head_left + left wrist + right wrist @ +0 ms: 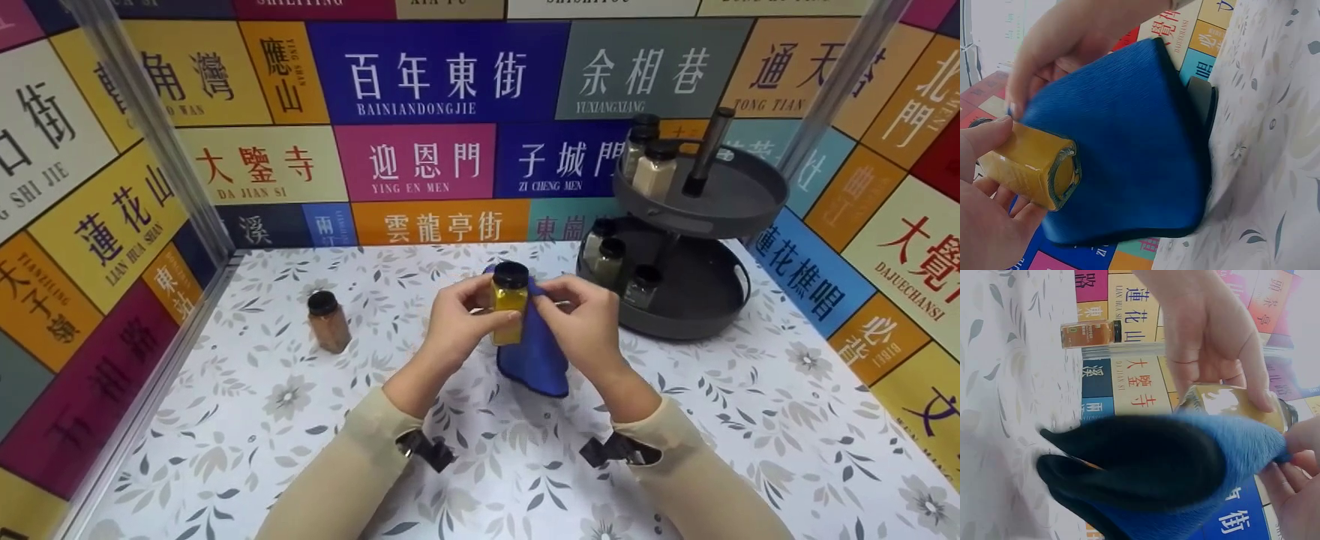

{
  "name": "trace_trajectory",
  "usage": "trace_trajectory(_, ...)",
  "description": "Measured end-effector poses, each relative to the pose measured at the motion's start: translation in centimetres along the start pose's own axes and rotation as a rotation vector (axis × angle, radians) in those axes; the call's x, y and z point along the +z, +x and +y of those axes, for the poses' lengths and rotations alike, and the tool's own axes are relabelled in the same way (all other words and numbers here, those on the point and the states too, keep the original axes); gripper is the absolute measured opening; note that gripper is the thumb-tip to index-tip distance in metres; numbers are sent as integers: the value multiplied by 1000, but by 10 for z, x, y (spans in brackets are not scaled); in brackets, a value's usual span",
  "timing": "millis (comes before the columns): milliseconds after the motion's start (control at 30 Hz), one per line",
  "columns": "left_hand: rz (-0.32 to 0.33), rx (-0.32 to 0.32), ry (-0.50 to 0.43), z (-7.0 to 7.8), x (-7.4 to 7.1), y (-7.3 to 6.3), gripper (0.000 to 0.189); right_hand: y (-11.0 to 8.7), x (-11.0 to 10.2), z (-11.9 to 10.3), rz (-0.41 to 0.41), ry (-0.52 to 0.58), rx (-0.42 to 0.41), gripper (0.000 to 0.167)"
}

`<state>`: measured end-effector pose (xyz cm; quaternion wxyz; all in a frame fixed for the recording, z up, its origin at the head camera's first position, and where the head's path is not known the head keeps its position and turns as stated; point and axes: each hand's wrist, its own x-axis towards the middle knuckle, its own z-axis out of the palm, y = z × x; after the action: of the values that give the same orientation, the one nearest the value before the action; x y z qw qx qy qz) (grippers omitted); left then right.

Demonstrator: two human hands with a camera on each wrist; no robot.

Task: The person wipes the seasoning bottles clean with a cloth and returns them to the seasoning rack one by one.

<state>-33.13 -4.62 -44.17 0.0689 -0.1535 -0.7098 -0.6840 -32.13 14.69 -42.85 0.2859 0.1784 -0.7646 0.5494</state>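
My left hand (461,319) grips a glass spice jar (508,304) of yellow powder with a black lid, thumb across its front. In the left wrist view the jar's clear base (1064,175) faces a blue cloth (1123,140) with a dark edge. My right hand (585,315) pinches that cloth by its upper end, just right of the jar, and the rest hangs down over the table. In the right wrist view the folded cloth (1145,461) covers part of the jar (1241,402).
A jar of brown powder (330,324) with a black lid stands on the floral tabletop (247,450) at left. At the back right is a two-tier black tray stand (697,322) holding several jars, one pale (655,174) on its upper tier. Sign-printed panels (435,75) enclose the table.
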Motion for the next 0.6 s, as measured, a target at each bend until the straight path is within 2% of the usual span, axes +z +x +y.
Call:
trace_trajectory(100, -15, -9, 15, -1, 1, -1, 52, 0, -1, -2, 45, 50, -45, 8)
trace_trajectory(233, -3, -17, 6, -2, 1, 0, 51, 1, -1, -3, 19, 39, -51, 9)
trace_trajectory(433, 44, 19, -38, -1, -2, 3, 53, 1, 0, -1, -137, -87, 57, 7)
trace_trajectory(600, 95, 41, -43, 3, -7, 4, 54, -3, 4, 0, -272, -199, 65, 6)
